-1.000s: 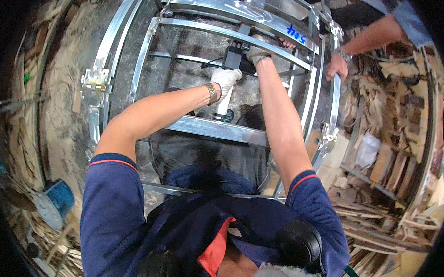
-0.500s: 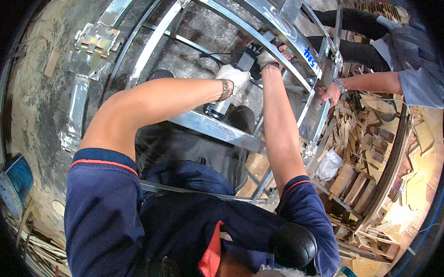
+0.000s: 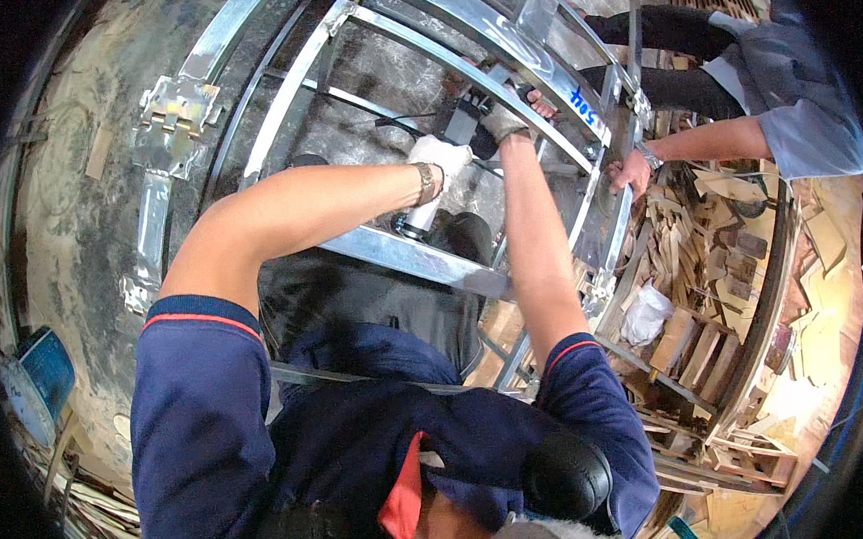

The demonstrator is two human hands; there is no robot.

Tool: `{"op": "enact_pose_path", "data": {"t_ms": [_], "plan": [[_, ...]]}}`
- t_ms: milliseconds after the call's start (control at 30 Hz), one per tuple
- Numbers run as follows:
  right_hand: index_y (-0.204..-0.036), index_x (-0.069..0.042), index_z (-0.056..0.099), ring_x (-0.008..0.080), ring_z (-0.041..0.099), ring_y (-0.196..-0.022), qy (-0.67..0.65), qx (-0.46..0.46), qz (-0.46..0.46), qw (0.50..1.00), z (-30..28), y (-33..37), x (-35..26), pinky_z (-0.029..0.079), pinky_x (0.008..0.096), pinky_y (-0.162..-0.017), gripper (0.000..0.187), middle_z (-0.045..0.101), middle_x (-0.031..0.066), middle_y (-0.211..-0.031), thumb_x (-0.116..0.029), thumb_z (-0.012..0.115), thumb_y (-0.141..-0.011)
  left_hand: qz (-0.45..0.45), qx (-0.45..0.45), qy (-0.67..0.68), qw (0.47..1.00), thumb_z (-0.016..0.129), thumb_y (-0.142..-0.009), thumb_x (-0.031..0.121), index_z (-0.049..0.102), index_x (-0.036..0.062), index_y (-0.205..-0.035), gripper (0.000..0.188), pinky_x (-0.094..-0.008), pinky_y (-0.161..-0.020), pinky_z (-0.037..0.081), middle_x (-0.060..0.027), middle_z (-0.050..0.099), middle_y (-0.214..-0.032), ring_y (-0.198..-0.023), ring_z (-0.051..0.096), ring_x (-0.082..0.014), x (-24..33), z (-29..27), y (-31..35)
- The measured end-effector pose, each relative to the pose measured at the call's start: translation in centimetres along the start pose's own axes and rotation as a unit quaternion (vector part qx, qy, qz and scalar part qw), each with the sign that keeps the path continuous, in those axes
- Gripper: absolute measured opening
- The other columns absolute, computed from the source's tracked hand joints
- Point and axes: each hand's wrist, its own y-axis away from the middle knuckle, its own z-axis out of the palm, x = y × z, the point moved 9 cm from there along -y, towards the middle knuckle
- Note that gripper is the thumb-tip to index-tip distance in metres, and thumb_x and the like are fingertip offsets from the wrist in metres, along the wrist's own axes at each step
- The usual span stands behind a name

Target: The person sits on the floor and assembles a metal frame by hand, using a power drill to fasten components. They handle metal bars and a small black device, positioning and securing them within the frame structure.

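My left hand (image 3: 443, 156), in a white work glove, is closed around the body of a power tool (image 3: 461, 126). The tool has a dark housing and a silver cylindrical end pointing back toward me; its exact kind is partly hidden by my hands. My right hand (image 3: 504, 124), also gloved, grips the tool's far right side, its fingers mostly out of sight. Around the tool stands a welded frame of shiny metal tubing (image 3: 414, 261), with both forearms reaching over its near bar. A black cord (image 3: 398, 126) lies beside the tool.
At the right a co-worker's hand (image 3: 629, 171) holds the frame's side bar. A hinged metal bracket (image 3: 177, 122) sits on the left tube. Wood scraps (image 3: 676, 244) and a white plastic bag (image 3: 646, 314) lie at the right, a blue container (image 3: 43, 371) at the left.
The view has turned slightly. Both my hands keep their hold on the tool, whose silver end now appears a little lower and farther left. The co-worker's hand stays on the frame.
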Motion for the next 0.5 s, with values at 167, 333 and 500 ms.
{"op": "enact_pose_path", "data": {"t_ms": [167,333,500], "plan": [[-0.137,-0.012,0.048,0.0239,0.045,-0.131,0.178,-0.102,-0.034,0.978,1.6,-0.3,4.8,0.034,0.0380,-0.110,0.048,0.048,0.0111,-0.142,-0.033,0.047,-0.094,-0.038,0.020,0.014,0.999,0.067,-0.078,0.045,0.068,-0.0044,-0.098,0.054,-0.0393,-0.086,0.052,-0.0243,0.067,-0.103,-0.102,0.065,-0.0355,-0.3,-0.7,0.8],[-0.130,-0.018,0.052,0.0282,0.058,-0.110,0.210,0.194,-0.047,0.957,2.6,-1.6,3.6,0.044,0.0441,-0.094,0.046,0.059,0.0046,-0.124,-0.044,0.040,-0.095,-0.049,0.005,0.014,0.999,0.066,-0.078,0.046,0.069,-0.0019,-0.097,0.052,-0.0403,-0.084,0.053,-0.0248,0.067,-0.102,-0.098,0.066,-0.0361,-0.7,-0.1,0.5],[-0.125,-0.013,0.054,0.0318,0.059,-0.106,0.151,0.128,-0.059,0.978,3.5,-2.5,2.3,0.046,0.0458,-0.091,0.040,0.060,0.0103,-0.119,-0.036,0.042,-0.094,0.036,-0.015,-0.037,0.999,0.065,-0.075,0.046,0.072,0.0032,-0.088,0.045,-0.0395,-0.079,0.054,-0.0207,0.070,-0.093,-0.089,0.069,-0.0333,-0.2,0.9,-1.0]]}}
